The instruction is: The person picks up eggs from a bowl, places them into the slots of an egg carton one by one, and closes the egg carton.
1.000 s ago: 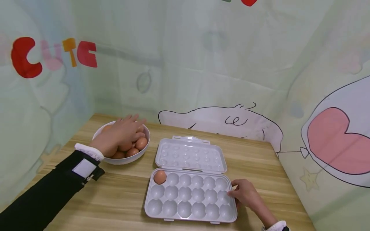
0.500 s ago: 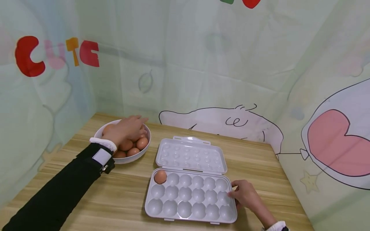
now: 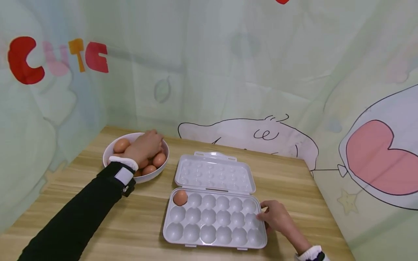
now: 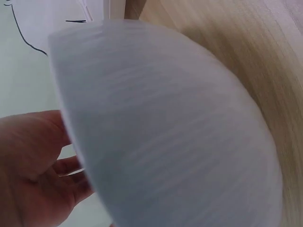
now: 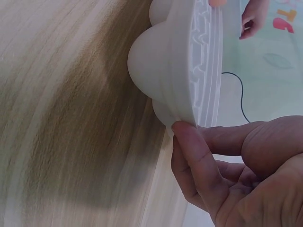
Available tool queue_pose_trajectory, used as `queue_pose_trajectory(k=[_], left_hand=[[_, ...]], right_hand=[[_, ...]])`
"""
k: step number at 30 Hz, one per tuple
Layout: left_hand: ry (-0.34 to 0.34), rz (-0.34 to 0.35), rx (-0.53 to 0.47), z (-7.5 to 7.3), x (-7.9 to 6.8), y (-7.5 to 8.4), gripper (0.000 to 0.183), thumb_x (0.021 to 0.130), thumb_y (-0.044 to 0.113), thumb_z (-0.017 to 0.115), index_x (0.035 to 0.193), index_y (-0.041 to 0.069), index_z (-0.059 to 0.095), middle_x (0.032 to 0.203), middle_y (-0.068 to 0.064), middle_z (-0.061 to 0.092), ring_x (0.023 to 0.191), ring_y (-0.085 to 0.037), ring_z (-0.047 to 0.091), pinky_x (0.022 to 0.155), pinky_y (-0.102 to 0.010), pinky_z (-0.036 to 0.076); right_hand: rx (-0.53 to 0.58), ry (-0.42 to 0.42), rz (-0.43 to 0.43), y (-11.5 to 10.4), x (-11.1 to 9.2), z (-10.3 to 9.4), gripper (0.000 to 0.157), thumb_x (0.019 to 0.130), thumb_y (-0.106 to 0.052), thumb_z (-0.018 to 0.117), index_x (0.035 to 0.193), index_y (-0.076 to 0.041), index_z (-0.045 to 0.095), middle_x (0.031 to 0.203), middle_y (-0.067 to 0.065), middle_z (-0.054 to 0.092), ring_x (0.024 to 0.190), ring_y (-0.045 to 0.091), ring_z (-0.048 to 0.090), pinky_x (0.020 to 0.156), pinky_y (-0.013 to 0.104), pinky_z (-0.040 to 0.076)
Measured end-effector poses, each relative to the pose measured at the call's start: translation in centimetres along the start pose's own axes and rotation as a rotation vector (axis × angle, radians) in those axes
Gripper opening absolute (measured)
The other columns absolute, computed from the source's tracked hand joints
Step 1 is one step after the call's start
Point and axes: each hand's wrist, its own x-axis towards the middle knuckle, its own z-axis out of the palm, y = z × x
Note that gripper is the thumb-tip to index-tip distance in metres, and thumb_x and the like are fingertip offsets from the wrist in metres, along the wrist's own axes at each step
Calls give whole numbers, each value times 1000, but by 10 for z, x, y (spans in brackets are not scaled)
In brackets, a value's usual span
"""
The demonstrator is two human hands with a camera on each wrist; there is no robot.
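My left hand (image 3: 148,145) reaches into a white bowl (image 3: 148,178) of brown eggs (image 3: 121,145) at the back left. Its fingers bend down among the eggs. The fingertips are hidden in the head view, and the bowl's wall (image 4: 170,127) covers them in the left wrist view, so I cannot see whether they hold an egg. My right hand (image 3: 277,217) pinches the right edge of a white plastic egg carton (image 3: 215,225) between thumb and fingers. One brown egg (image 3: 180,198) sits in the carton's back left cup; the other cups hold nothing.
The carton's lid (image 3: 215,174) lies folded back behind the tray. Both carton and bowl stand on a wooden table (image 3: 137,224). A printed curtain (image 3: 209,79) hangs along the back and sides of the table.
My left hand, spread over the bowl at first, has shifted and bent its fingers down among the eggs, uncovering an egg at the left. My right hand stays on the carton.
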Motion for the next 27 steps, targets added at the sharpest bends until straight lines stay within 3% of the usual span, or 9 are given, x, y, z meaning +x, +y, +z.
queue_pose_trajectory(k=[3, 4, 6, 8, 9, 15, 17, 22, 27], left_hand=[[-32, -46, -16, -2, 0, 1, 18, 96, -6, 44, 94, -4, 62, 78, -2, 59, 75, -16, 60, 73, -25, 49], [12, -70, 151, -2, 2, 3, 16, 92, -5, 51, 92, 2, 66, 77, -2, 59, 74, -18, 59, 73, -29, 51], [-3, -97, 162, -3, 3, 4, 16, 92, -5, 50, 93, 1, 65, 80, -6, 60, 78, -23, 60, 75, -33, 52], [-15, -110, 141, -3, 4, 4, 17, 91, -4, 49, 91, 1, 65, 78, -6, 59, 74, -21, 59, 72, -29, 51], [-69, -118, -33, -3, 3, 2, 17, 94, -6, 43, 93, -9, 60, 78, -8, 57, 72, -19, 59, 68, -24, 50], [-31, -169, -64, -4, 6, 3, 16, 92, 0, 50, 96, -10, 62, 72, -5, 61, 61, -17, 60, 65, -27, 51], [23, -178, 105, -6, 8, 7, 22, 87, 3, 59, 107, -2, 67, 71, -5, 65, 67, -21, 65, 77, -38, 55], [55, -188, 33, -18, 14, 23, 32, 101, 10, 44, 123, -5, 61, 97, -17, 71, 98, -33, 66, 98, -50, 47], [35, -226, -114, -30, 21, 57, 44, 103, 20, 36, 132, -2, 62, 127, -21, 64, 107, -35, 61, 94, -45, 48]], right_hand=[[-24, 15, 3, -3, 4, -2, 28, 84, 9, 75, 111, 12, 66, 68, 9, 66, 51, 24, 67, 45, 38, 56], [-31, 21, 5, -4, 6, -3, 28, 84, 8, 75, 111, 12, 66, 68, 9, 66, 51, 24, 67, 46, 38, 56], [-38, 34, 15, -6, 8, -5, 28, 84, 8, 75, 110, 11, 67, 68, 9, 66, 51, 24, 67, 46, 38, 56], [-37, 26, 34, -7, 8, -4, 29, 84, 8, 75, 112, 11, 66, 68, 9, 66, 52, 24, 67, 46, 37, 56], [-33, 23, 48, -7, 7, -4, 29, 85, 8, 75, 112, 12, 66, 68, 9, 66, 52, 23, 67, 46, 37, 56], [-27, 26, 48, -5, 3, 2, 27, 84, 9, 75, 110, 12, 66, 68, 9, 65, 52, 21, 66, 45, 36, 56], [-28, 32, 41, -4, 3, 3, 27, 84, 9, 75, 109, 11, 67, 68, 9, 64, 51, 22, 66, 45, 36, 56], [-31, 42, 44, -4, 3, 3, 27, 84, 9, 76, 110, 10, 68, 67, 9, 64, 51, 22, 66, 45, 37, 56], [-28, 46, 45, -2, 3, 4, 28, 84, 9, 76, 111, 11, 67, 68, 9, 64, 51, 23, 66, 45, 38, 56]])
